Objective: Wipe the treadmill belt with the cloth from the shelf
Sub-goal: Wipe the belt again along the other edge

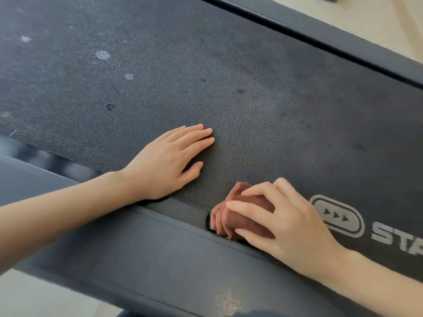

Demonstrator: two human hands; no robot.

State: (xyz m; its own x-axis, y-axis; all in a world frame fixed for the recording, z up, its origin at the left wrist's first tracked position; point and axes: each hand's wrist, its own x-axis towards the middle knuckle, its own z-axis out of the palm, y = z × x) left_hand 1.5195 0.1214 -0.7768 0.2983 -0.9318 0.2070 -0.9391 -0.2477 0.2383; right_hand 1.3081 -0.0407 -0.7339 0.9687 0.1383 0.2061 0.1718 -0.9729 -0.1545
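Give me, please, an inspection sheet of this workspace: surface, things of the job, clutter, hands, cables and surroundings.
Surface: treadmill belt, dark and textured; pale spots and a few dark spots toward the upper left and centre; printed logo near the right hand.
Job's things: cloth, reddish-brown, bunched, at the belt's near edge beside the near side rail.
Clutter: nothing seen.
Hands: left hand lies flat on the belt, fingers straight; right hand grips the cloth.
Cables: nothing seen.
Surroundings: far side rail; pale floor beyond it.
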